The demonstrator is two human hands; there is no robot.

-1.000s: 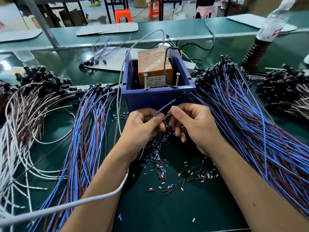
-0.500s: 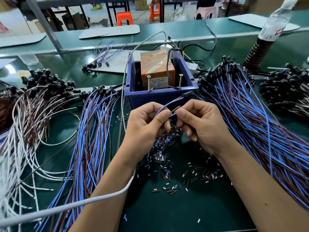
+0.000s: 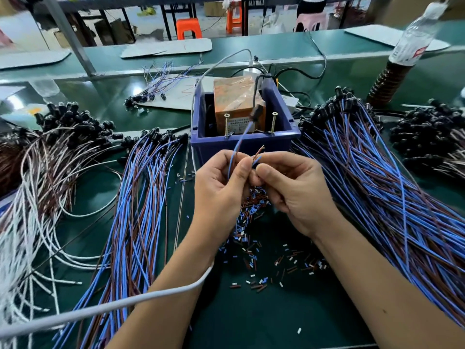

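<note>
On the green bench top (image 3: 251, 323), from where I stand:

- Left hand (image 3: 221, 187): fingers curled, thumb pinching a thin blue-and-brown wire pair (image 3: 236, 149) just in front of the blue bin (image 3: 241, 144).
- Right hand (image 3: 294, 192): fingers curled, thumb and forefinger pinching the same pair near its loose ends, which stick up between the two hands.
- Wire pair: rises from the left hand over the bin's front wall and ends in a small black plug (image 3: 256, 114).
- Blue bin: holds an orange block (image 3: 236, 96). Two screws (image 3: 227, 124) stand upright at the near wall.
- Cut scraps (image 3: 251, 238): short blue, brown and white bits, heaped under the hands and scattered toward the near edge.
- Left bundle (image 3: 136, 210): blue and brown wires, black-capped at the far end.
- Right bundle (image 3: 377, 197): the same kind, fanned wide.
- White-and-brown wires (image 3: 32, 197): looped at the far left.
- White cable (image 3: 125, 303): lies across the left forearm.
- Small wire bunch (image 3: 156, 86): on a pale board behind the bin.
- Plastic bottle (image 3: 412, 44): far right, tilted.

Room beyond: a second green bench (image 3: 276, 49), orange stools (image 3: 188, 27) and a pink stool (image 3: 309, 22) on a pale floor.
</note>
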